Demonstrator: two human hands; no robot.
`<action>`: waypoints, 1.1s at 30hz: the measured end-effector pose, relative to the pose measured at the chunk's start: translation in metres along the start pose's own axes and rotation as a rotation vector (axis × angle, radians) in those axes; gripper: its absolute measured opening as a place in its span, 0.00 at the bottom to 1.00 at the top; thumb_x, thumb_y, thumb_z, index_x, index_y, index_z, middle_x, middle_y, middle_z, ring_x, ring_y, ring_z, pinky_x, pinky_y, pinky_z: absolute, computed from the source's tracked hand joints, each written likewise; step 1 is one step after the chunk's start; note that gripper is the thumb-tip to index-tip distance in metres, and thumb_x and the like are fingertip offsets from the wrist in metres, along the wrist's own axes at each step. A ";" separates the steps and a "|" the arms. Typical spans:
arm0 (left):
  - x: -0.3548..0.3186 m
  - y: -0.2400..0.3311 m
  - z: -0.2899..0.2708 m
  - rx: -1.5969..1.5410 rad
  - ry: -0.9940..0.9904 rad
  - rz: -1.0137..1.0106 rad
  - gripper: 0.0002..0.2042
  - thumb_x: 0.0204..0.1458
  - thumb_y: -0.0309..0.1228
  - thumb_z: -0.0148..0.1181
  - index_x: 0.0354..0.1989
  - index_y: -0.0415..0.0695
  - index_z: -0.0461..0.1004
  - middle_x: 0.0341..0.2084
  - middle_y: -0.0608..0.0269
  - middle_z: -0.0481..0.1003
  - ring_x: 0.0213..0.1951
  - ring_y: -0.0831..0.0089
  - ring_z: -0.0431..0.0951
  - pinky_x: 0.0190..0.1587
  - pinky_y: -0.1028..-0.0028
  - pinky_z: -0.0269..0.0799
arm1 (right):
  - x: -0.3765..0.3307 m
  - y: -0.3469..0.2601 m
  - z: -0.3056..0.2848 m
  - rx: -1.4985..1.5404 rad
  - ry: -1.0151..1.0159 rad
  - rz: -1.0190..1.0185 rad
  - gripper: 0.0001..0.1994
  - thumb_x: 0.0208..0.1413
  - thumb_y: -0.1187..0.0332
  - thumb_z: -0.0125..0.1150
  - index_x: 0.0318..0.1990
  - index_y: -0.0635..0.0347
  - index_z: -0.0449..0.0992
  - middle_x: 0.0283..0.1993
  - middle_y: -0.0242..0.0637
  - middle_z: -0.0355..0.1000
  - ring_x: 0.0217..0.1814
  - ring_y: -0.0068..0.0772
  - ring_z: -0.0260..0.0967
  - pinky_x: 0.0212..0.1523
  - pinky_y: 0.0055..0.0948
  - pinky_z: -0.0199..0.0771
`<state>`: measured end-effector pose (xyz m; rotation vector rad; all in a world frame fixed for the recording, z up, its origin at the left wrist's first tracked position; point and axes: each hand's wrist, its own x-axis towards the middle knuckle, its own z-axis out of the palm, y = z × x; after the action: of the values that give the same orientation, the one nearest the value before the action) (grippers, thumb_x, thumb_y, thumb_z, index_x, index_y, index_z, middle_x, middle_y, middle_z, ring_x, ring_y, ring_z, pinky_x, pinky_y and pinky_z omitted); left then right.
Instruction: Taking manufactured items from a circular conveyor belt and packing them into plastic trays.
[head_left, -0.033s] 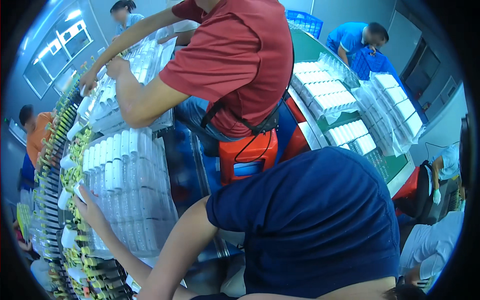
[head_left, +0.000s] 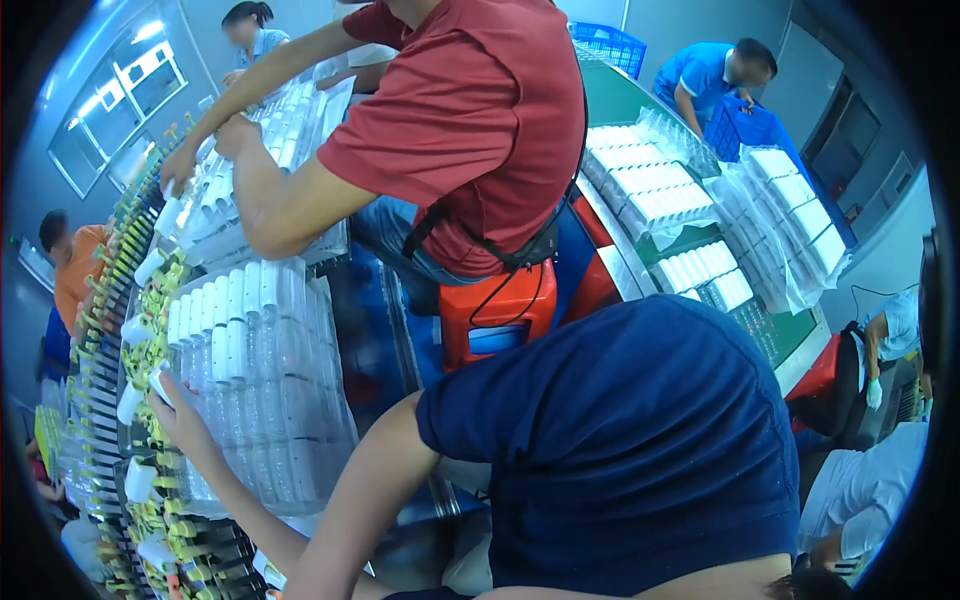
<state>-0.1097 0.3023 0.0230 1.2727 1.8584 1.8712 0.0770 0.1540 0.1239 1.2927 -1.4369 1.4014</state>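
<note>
My right arm reaches down and left from a navy sleeve, and my right hand (head_left: 188, 425) is at the edge of the rack line. Its fingers are closed on a small white plastic tube (head_left: 161, 378), held above yellow-green clips (head_left: 150, 350). Beside the hand stands a stack of clear trays (head_left: 270, 430); several white tubes (head_left: 235, 295) lie in rows in the top one, toward its far end. Further white pieces (head_left: 139, 480) sit along the clips. My left hand is out of the picture.
A co-worker in a red shirt (head_left: 480, 130) sits close by on a red stool (head_left: 500, 300), both arms over another tray stack. A green table (head_left: 610, 95) behind carries bagged trays of white tubes (head_left: 650, 180). A person in blue stands by a blue basket (head_left: 740, 125).
My right hand stays nearly in place, still around the white tube. The white pieces on the clips sit very slightly lower. The person in blue has shifted a little at the basket.
</note>
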 end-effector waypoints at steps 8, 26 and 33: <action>-0.004 0.001 0.004 0.120 0.021 0.087 0.18 0.61 0.46 0.51 0.38 0.40 0.69 0.25 0.64 0.71 0.26 0.78 0.70 0.32 0.75 0.66 | -0.004 -0.086 -0.041 -0.081 -0.186 0.224 0.10 0.58 0.68 0.50 0.35 0.67 0.73 0.42 0.42 0.72 0.46 0.40 0.69 0.49 0.34 0.66; -0.002 0.014 0.014 0.057 0.001 0.059 0.19 0.59 0.46 0.54 0.36 0.39 0.69 0.25 0.63 0.72 0.27 0.79 0.70 0.32 0.77 0.66 | -0.006 -0.104 -0.018 -0.080 0.592 -0.482 0.11 0.56 0.60 0.52 0.39 0.58 0.69 0.40 0.46 0.71 0.42 0.40 0.69 0.42 0.33 0.70; 0.000 0.003 0.003 0.038 -0.005 0.031 0.17 0.60 0.45 0.52 0.35 0.40 0.67 0.26 0.63 0.72 0.27 0.79 0.70 0.32 0.77 0.67 | -0.006 -0.111 -0.029 -0.189 0.445 -0.524 0.14 0.59 0.61 0.50 0.48 0.59 0.67 0.45 0.44 0.70 0.46 0.39 0.69 0.46 0.33 0.70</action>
<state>-0.1063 0.3039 0.0255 1.3248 1.8910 1.8542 0.1815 0.1949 0.1486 1.0489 -0.8298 1.0774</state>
